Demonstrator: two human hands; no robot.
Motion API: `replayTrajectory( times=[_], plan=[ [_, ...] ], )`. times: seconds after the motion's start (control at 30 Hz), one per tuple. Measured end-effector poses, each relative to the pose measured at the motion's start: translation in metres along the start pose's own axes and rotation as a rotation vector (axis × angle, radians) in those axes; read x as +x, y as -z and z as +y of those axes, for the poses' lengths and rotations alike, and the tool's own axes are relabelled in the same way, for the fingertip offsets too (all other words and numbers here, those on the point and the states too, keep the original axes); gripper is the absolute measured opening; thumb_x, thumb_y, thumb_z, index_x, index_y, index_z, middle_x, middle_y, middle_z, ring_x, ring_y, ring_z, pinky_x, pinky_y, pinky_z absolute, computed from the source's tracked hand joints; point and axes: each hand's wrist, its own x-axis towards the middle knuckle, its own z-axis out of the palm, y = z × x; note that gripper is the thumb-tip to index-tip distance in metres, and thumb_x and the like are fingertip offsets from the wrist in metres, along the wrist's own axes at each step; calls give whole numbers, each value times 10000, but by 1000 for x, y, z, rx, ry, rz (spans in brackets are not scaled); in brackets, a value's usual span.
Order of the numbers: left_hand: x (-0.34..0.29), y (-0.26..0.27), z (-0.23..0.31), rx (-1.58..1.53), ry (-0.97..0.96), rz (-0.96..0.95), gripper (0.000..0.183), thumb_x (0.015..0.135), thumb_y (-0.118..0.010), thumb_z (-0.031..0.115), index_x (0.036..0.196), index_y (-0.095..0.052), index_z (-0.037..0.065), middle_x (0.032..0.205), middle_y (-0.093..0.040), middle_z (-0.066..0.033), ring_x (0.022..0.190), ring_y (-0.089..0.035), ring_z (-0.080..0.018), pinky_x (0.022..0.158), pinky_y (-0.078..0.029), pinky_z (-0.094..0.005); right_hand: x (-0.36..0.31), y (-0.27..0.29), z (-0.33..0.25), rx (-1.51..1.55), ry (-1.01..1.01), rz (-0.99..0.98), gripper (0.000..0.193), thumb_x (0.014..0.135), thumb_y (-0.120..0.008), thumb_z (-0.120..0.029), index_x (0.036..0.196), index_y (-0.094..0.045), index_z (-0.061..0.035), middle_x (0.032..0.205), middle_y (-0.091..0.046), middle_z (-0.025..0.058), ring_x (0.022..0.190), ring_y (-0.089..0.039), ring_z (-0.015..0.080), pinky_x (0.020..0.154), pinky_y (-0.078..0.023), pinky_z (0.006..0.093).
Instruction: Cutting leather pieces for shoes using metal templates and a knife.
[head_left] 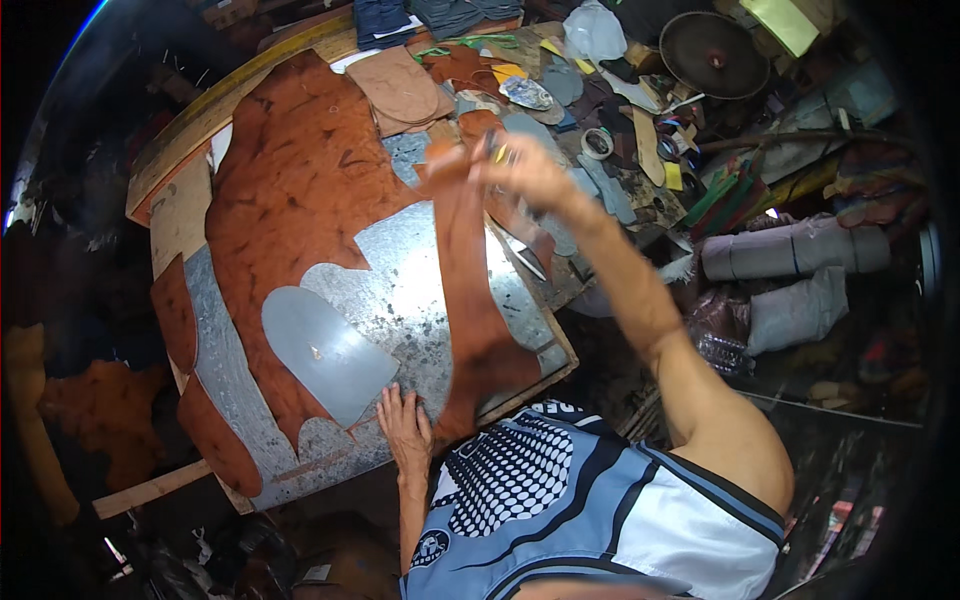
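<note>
My left hand lies with its fingers spread near the front edge of the metal-topped board, fingertips by the lower corner of a grey, round-ended template. The template rests partly on a large reddish-brown leather hide and partly on bare metal sheet. Raised over the far right of the board, my right hand is smeared by motion. Its fingers are closed at the upper end of a long brown leather strip. A small dark and yellow object shows at these fingers; its kind is unclear.
Leather offcuts, grey pattern pieces and a tape roll clutter the bench at the far right. Tan leather pieces lie at the back. A round dark disc stands beyond. Wrapped rolls sit to the right.
</note>
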Motion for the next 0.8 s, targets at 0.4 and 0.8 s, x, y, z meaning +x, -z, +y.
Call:
replayTrajectory(
  times=[0.4, 0.8],
  plan=[
    [0, 6, 6, -23, 42, -2, 360, 852, -678, 183, 1170, -627, 23, 1417, -499, -204, 1378, -390, -411, 1147, -253, -555, 238, 220, 8, 253, 95, 677, 124, 869, -667, -161, 785, -650, -71, 660, -642, 47, 493, -530, 99, 420, -413, 277],
    [-12, 5, -4, -72, 7, -18, 396, 821, -728, 217, 1165, -639, 41, 1395, -517, -207, 1351, -414, -431, 1126, -263, -575, 136, 18, 180, 335, -327, 451, 246, 856, -684, -136, 1080, -592, -90, 847, -701, 40, 489, -523, 107, 418, -395, 245]
  ],
)
